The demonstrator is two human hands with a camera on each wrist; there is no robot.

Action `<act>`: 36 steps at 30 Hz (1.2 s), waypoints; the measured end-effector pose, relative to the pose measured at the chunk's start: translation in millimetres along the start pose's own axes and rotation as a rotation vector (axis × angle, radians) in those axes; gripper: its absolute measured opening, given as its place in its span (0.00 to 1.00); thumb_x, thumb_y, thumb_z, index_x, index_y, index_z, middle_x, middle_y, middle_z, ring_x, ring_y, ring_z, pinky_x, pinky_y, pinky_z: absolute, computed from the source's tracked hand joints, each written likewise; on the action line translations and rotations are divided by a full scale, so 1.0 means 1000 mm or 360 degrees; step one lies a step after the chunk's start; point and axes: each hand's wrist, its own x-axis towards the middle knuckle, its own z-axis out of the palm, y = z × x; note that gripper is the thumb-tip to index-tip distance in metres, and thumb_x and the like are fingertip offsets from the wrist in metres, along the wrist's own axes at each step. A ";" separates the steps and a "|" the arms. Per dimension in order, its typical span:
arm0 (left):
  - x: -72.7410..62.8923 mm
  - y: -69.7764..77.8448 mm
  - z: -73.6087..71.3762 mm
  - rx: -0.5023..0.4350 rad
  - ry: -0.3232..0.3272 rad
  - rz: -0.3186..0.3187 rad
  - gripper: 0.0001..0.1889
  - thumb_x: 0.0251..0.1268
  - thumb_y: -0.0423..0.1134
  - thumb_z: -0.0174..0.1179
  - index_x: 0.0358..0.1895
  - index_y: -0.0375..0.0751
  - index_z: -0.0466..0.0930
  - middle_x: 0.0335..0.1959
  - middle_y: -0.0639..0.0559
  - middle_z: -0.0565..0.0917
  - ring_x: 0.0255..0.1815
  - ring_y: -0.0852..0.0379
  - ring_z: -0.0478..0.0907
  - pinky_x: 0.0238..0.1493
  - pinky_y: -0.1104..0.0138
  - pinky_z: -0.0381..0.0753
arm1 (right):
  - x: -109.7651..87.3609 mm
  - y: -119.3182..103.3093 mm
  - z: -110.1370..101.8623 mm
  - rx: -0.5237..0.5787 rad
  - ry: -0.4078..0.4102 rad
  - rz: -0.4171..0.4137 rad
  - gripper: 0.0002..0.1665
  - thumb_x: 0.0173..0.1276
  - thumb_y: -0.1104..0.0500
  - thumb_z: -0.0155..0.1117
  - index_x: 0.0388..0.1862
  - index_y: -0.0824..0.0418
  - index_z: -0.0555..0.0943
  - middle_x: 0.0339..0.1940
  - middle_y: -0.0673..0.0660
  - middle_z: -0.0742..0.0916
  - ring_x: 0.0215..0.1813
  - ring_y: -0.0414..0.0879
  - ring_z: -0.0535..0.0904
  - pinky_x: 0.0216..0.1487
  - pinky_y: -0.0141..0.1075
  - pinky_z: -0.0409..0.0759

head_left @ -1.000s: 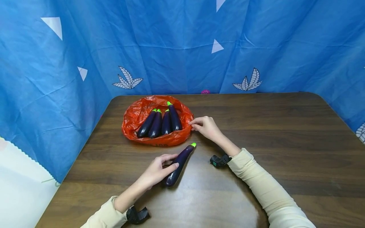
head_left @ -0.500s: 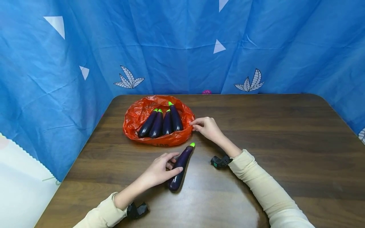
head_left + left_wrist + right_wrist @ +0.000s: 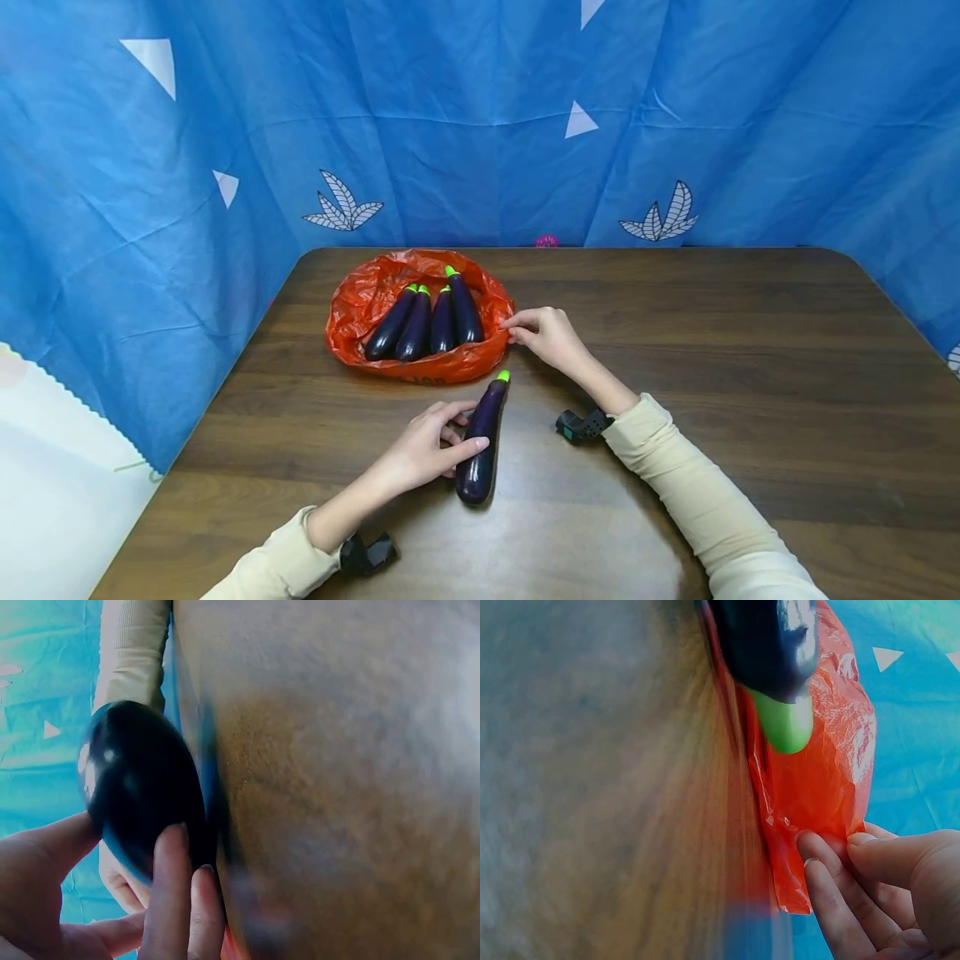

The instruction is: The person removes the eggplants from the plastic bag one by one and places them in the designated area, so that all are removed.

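Near the middle of the table (image 3: 600, 508) lies a dark purple eggplant (image 3: 480, 467) with a bright green tip pointing away. My left hand (image 3: 427, 450) grips it from the left, thumb across the top and fingers at its side; the left wrist view shows the eggplant's rounded end (image 3: 142, 780) between thumb and fingers. Beyond it, a crumpled red plastic bag (image 3: 352, 304) stands wide open, with several more eggplants (image 3: 415, 329) inside. My right hand (image 3: 551, 337) pinches the bag's right edge between thumb and fingers, as the right wrist view of the bag (image 3: 817, 780) shows.
A blue curtain (image 3: 480, 125) with white shapes hangs behind the table's back edge and down its left side. White cloth (image 3: 60, 483) shows at the lower left. A black wrist camera (image 3: 585, 425) sits on the right wrist, another camera (image 3: 367, 554) on the left.
The eggplant in my left hand has turned more upright in view, its near end moving right. My left fingers have shifted right with it. The right hand stays on the bag's edge.
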 end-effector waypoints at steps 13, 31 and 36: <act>-0.002 -0.004 0.003 -0.0077 -0.0010 0.0024 0.31 0.58 0.37 0.65 0.63 0.28 0.66 0.46 0.38 0.71 0.34 0.51 0.77 0.18 0.66 0.79 | -0.004 0.001 0.002 0.0026 0.0010 0.0001 0.07 0.62 0.70 0.63 0.38 0.68 0.85 0.33 0.58 0.86 0.31 0.43 0.83 0.36 0.32 0.80; 0.011 0.004 -0.039 -0.0429 -0.0034 0.0012 0.26 0.67 0.35 0.56 0.65 0.32 0.63 0.61 0.32 0.66 0.50 0.38 0.74 0.40 0.58 0.80 | -0.001 -0.001 0.000 0.0040 0.0011 0.0007 0.07 0.61 0.71 0.63 0.37 0.68 0.85 0.33 0.58 0.86 0.31 0.43 0.83 0.35 0.32 0.80; 0.016 0.008 -0.070 -0.0438 0.0093 0.0130 0.23 0.69 0.34 0.53 0.65 0.29 0.64 0.60 0.32 0.68 0.51 0.38 0.74 0.47 0.58 0.77 | 0.001 -0.002 0.001 0.0031 -0.0016 0.0018 0.08 0.62 0.70 0.63 0.39 0.68 0.85 0.34 0.58 0.86 0.32 0.43 0.83 0.37 0.32 0.80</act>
